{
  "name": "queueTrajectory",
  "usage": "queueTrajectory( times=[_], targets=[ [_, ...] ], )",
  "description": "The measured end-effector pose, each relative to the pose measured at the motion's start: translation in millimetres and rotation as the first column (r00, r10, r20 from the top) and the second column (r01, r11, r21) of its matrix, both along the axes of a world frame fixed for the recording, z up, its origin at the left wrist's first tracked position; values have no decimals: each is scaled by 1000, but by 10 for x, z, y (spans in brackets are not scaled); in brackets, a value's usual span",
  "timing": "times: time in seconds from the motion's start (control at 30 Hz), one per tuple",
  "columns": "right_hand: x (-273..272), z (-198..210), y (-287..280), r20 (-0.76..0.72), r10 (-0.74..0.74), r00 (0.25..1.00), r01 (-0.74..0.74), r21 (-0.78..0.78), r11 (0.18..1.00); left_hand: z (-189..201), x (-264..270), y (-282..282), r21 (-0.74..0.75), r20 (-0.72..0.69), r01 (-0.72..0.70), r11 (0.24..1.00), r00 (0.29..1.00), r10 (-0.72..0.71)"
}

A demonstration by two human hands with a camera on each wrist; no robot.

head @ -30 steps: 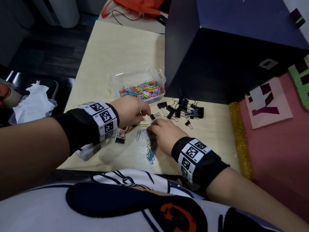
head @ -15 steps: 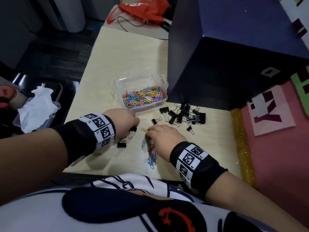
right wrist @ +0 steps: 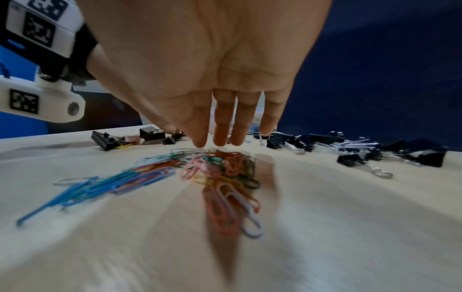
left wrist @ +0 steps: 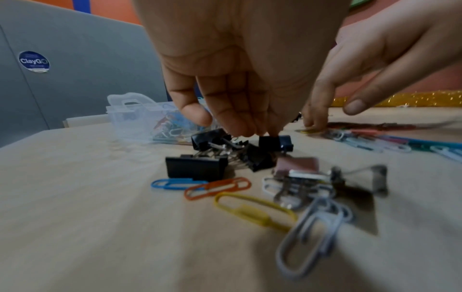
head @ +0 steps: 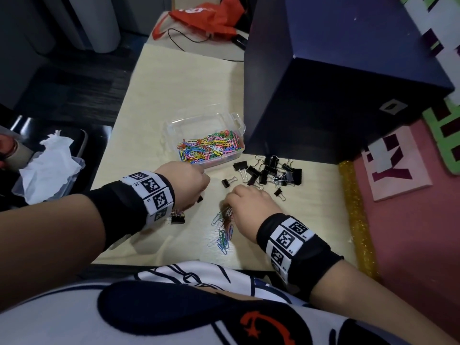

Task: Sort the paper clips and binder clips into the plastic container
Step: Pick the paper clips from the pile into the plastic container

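A clear plastic container (head: 174, 125) (left wrist: 130, 114) half full of coloured paper clips stands on the pale table. My left hand (head: 189, 180) (left wrist: 237, 110) points its fingers down; the fingertips press on a small black binder clip (left wrist: 275, 143) (head: 200, 199), thumb apart. More binder clips (left wrist: 197, 168) (head: 178, 218) and loose paper clips (left wrist: 250, 209) lie by that wrist. My right hand (head: 249, 202) (right wrist: 220, 128) has straight fingers touching the far end of a loose pile of coloured paper clips (head: 224, 232) (right wrist: 220, 168). A heap of black binder clips (head: 268, 170) (right wrist: 350, 150) lies beyond it.
A tall dark blue box (head: 323, 83) stands right behind the binder clips and beside the container. A pink board with a gold glitter edge (head: 353, 207) borders the table on the right. A tub with tissue (head: 47, 165) sits off the left edge.
My left hand has drawn back toward me, dragging a small black binder clip along. My right hand has stayed over the paper clip pile and shifted only slightly.
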State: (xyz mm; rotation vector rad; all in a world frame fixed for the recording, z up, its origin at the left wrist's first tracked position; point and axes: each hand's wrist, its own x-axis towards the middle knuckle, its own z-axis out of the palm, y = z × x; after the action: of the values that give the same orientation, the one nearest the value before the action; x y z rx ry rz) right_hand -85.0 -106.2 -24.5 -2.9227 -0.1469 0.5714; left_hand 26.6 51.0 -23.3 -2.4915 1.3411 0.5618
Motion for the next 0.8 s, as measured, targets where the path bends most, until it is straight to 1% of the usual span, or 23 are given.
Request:
queueTrajectory(
  times=[0.1,0.2,0.27,0.4,0.53,0.6,0.67,0.73,0.8],
  targets=[
    [20,27,-47,25,-44,999,44,-3,999,-5,-11,3,27,-64,38,999,997,-36],
    [41,31,-35,24,-75,997,74,30,997,-7,-20,-20,48,-50,93,995,995,-90],
    [43,24,-27,17,-96,995,95,50,994,-2,-35,-56,55,-24,98,994,995,-97],
    [37,5,-50,11,-149,989,148,70,986,-4,-93,-124,59,-28,43,997,999,-42],
    [22,0,-104,6,-182,983,180,88,980,-25,-116,-192,27,-94,-51,998,994,54],
    [20,-1,-125,16,-197,980,194,103,975,-12,-90,-223,-25,-146,-76,997,987,72],
    [32,6,-141,28,-220,975,215,127,968,15,-42,-256,-146,-216,-96,985,974,63],
    [52,20,-145,25,-237,971,230,165,959,61,7,-287,-290,-287,-145,946,956,58],
    [71,39,-133,17,-257,966,248,215,945,106,43,-307,-396,-361,-235,888,929,84]
  ],
)
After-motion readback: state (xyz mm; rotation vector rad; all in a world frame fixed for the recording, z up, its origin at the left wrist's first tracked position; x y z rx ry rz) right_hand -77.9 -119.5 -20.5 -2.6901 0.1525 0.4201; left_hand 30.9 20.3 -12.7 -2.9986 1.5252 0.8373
